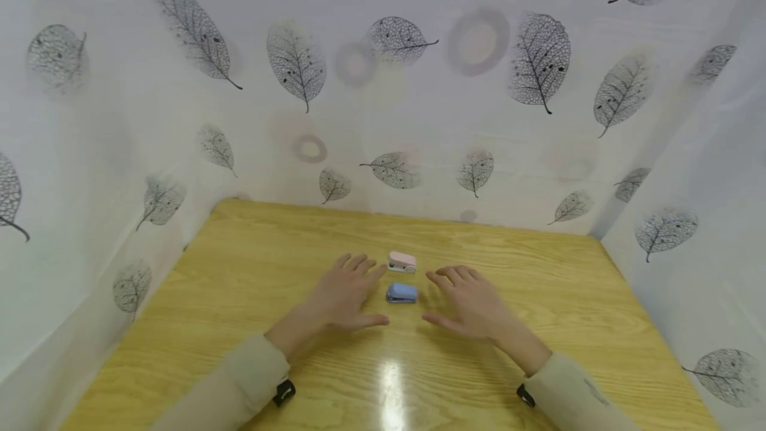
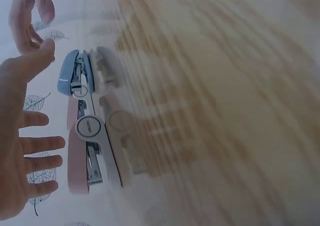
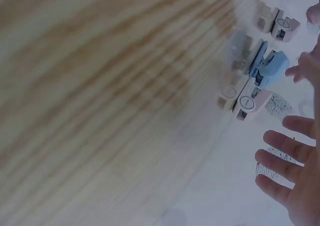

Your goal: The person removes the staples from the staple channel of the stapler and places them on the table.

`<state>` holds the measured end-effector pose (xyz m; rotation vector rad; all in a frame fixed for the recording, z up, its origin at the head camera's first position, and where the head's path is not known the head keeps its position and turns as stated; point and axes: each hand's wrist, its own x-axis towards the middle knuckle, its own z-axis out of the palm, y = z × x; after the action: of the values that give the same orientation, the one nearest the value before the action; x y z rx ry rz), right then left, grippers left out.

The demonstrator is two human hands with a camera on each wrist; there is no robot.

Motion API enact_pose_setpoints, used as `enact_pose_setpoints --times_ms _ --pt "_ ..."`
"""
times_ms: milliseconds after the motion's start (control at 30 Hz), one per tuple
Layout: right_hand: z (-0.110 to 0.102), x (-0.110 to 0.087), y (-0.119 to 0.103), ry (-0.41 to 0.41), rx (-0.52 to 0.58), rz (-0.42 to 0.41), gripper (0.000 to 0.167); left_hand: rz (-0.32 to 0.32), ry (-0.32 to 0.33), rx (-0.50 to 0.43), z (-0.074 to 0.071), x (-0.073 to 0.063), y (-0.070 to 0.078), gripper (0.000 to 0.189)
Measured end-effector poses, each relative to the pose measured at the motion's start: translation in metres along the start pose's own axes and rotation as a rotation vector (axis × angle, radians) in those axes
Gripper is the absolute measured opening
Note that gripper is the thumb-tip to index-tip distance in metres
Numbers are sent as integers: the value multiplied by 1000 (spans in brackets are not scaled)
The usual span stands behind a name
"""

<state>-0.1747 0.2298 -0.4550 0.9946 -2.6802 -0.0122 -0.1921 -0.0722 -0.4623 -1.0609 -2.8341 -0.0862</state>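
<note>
A pink-and-white stapler [image 1: 402, 262] lies on the wooden table, and a blue stapler [image 1: 401, 293] lies on the near side of it. Both wrist views show a second pink stapler; the nearer one in the left wrist view [image 2: 77, 161] is large and has a round disc on its side. Only one pink stapler can be made out in the head view. My left hand [image 1: 344, 294] is spread just left of the staplers, palm inward, holding nothing. To their right, my right hand [image 1: 473, 301] is likewise spread and holds nothing. Neither hand visibly grips a stapler.
The wooden table [image 1: 239, 298] meets a leaf-patterned curtain [image 1: 419, 105] at its back edge, and similar curtains flank both sides. A bright glare streak lies on the tabletop in front. Dark bands are worn at both wrists, below beige sleeves [image 1: 254, 368].
</note>
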Motion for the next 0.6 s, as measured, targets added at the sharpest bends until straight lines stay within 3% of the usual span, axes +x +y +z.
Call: enact_pose_setpoints --times_ms 233,600 --pt "9 14 -3 -86 -16 -50 58 35 11 80 5 18 10 79" --pt "24 32 -4 -92 -81 -120 50 27 -39 144 11 34 23 58"
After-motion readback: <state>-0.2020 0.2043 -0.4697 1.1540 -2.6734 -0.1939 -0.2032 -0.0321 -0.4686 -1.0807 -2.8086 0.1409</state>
